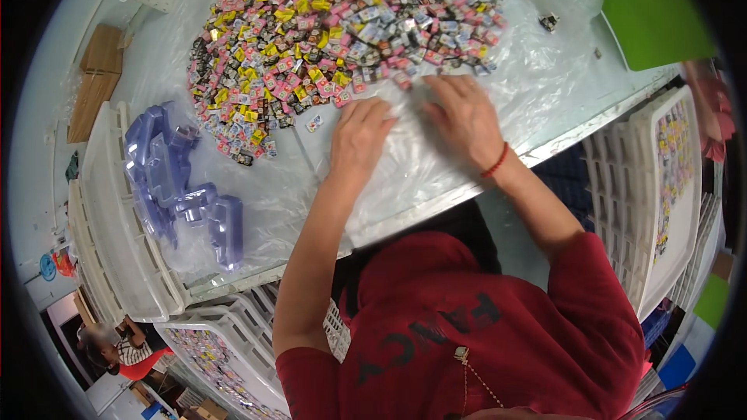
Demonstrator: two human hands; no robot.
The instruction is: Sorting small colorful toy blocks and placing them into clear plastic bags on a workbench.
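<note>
A wide heap of small flat pieces (303,39) in pink, yellow, black and pale blue covers the far part of the table; their exact kind is too small to tell. Under them lies a clear plastic sheet (537,101). At the heap's near edge, my left hand (360,136) rests palm down on the sheet, fingers a little bent. To its right, my right hand (464,118), with a red bead bracelet at the wrist, reaches its fingers forward to the heap's edge, thumb apart. Neither hand visibly grips a piece. One loose piece (314,124) lies left of my left hand.
Translucent blue plastic shapes (167,167) lie on the left of the table, beside a white tray (124,210). Stacked white trays (638,202) with pieces stand at the right, more trays (187,327) below left. A green sheet (646,8) lies far right. Another person (132,350) is at lower left.
</note>
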